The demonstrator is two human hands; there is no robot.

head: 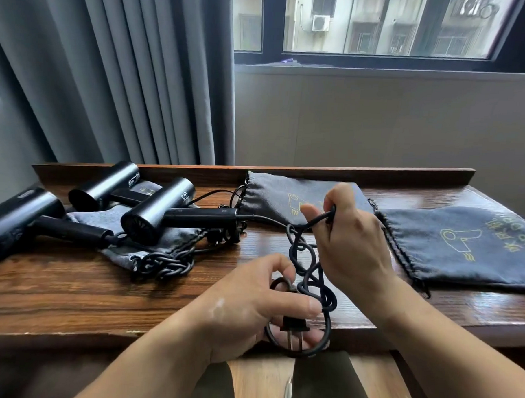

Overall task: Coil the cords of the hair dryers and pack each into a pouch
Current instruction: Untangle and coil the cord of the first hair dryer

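Three black hair dryers lie at the left of the wooden table (pixel 70 289). The middle dryer (pixel 176 211) trails a black cord (pixel 304 273) that is chained into loops. My right hand (pixel 350 235) grips the upper part of that cord over a grey pouch (pixel 288 197). My left hand (pixel 250 306) holds the cord's lower loops, with the plug (pixel 293 328) hanging by my fingers at the table's front edge. The nearest dryer (pixel 23 215) has its chained cord (pixel 165 265) lying on another grey pouch (pixel 160 239). The far dryer (pixel 105 181) lies behind them.
A second flat grey pouch (pixel 463 246) with a yellow dryer print lies at the right. A raised wooden lip (pixel 346 171) runs along the table's back. Grey curtains (pixel 110 72) hang behind the dryers, and a window (pixel 383 26) is above the wall.
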